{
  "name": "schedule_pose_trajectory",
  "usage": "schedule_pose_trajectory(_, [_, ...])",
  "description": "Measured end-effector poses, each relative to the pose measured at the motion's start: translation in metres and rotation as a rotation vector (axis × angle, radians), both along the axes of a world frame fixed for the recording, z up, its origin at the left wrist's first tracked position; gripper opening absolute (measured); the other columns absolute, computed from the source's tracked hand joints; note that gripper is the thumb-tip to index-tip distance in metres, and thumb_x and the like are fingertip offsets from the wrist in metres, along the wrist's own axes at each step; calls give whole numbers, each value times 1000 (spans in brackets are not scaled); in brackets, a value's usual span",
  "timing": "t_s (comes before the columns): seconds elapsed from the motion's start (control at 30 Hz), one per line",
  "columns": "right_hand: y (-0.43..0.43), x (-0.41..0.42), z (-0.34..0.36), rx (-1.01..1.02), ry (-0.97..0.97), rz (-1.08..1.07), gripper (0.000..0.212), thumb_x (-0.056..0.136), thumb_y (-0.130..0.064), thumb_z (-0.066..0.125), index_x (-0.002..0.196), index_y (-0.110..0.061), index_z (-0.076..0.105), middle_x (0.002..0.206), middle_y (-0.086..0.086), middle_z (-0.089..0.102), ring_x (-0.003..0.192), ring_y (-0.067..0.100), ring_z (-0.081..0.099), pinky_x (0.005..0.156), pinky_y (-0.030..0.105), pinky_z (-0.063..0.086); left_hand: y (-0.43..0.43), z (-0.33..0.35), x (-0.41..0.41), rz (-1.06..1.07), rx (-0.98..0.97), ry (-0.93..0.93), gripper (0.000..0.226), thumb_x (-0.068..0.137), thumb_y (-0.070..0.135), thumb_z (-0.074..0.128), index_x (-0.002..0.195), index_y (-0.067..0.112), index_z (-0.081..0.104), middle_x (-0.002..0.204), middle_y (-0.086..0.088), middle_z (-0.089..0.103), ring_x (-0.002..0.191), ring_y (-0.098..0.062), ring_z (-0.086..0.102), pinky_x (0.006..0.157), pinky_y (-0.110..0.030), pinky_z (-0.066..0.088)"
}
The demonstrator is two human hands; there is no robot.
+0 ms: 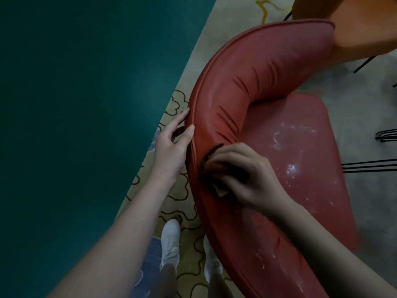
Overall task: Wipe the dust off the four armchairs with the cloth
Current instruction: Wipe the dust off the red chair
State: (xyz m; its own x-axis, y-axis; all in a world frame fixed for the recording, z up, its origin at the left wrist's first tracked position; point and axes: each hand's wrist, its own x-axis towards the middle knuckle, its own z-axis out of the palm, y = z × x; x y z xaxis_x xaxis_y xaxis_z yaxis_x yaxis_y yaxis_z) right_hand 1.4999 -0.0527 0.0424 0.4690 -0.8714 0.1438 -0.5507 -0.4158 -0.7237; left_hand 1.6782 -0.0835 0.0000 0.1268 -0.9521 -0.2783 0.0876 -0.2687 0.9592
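Observation:
A red armchair point(247, 87) with a curved padded backrest fills the middle and right of the view. White dust speckles its seat point(296, 151) and the lower stretch of the backrest. My right hand point(245, 171) holds a dark brown cloth point(217, 188) with curled fingers and presses it against the inner side of the backrest. My left hand point(171, 145) rests on the outer piped edge of the backrest, fingers fairly straight, thumb on the top seam.
An orange armchair point(354, 24) stands at the top right, just beyond the red one. Thin black metal legs point(373, 165) show at the right edge. My white shoes point(170, 239) stand on a patterned beige rug point(180, 211); a dark green floor point(75, 104) lies left.

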Motion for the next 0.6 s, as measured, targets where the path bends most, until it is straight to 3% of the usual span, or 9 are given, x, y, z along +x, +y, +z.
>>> schedule_pose_trajectory(0.17, [-26, 18, -8, -79, -30, -152, 18, 88, -15, 68, 104, -9, 72, 108, 1, 66, 104, 19, 61, 89, 43, 49, 2, 4, -4, 22, 5, -49, 38, 98, 12, 59, 135, 16, 56, 138, 0, 58, 131, -11, 51, 114, -35, 39])
schedule_pose_trajectory(0.3, [5, 4, -14, -74, -1, -33, 18, 85, -11, 69, 103, -11, 72, 108, -2, 66, 102, 18, 61, 87, 40, 47, 7, 4, -5, 28, -9, -166, 39, 98, 23, 59, 136, 17, 58, 138, 2, 58, 129, -9, 52, 112, -33, 40])
schedule_pose_trajectory(0.43, [23, -23, -18, -5, -69, 33, 16, 86, -11, 70, 102, -10, 73, 106, -1, 67, 101, 19, 63, 86, 41, 50, 18, 7, -13, 45, -10, -251, 41, 98, 26, 58, 138, 18, 55, 139, 1, 55, 128, -10, 51, 106, -19, 41])
schedule_pose_trajectory(0.6, [14, -24, -30, 29, -149, -245, 17, 89, -15, 67, 104, -7, 71, 106, 1, 65, 102, 11, 62, 91, 32, 50, 37, 14, -39, 126, -11, -425, 50, 98, 31, 57, 145, 18, 44, 147, 3, 44, 134, -6, 40, 114, -24, 30])
